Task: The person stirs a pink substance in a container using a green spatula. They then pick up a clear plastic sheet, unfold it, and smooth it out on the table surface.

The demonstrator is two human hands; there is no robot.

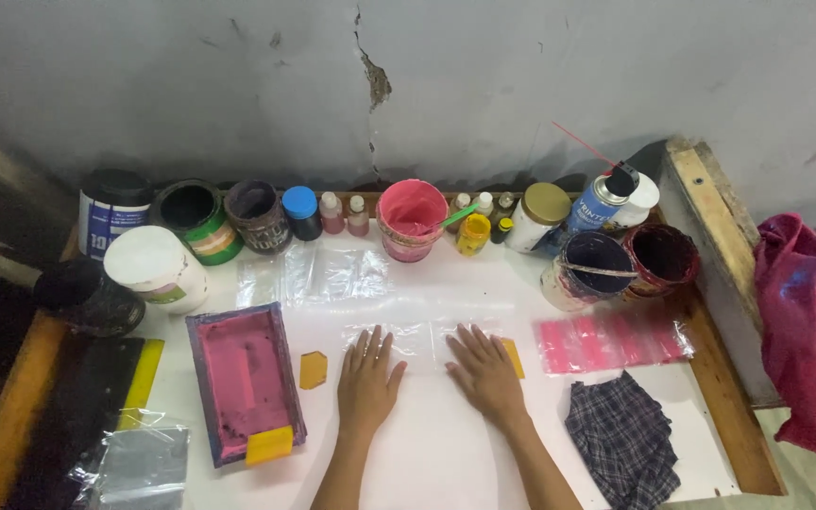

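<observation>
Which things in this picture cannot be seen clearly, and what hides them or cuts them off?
Head view only:
- Clear plastic sheet: the left hand and right hand press flat on it and cover part of it.
- Yellow card: mostly hidden under the right hand.
- Plaid cloth: cut off by the bottom edge.
- Small bottles: labels too small to tell.
- Dark tubs: contents lost in shadow.
</observation>
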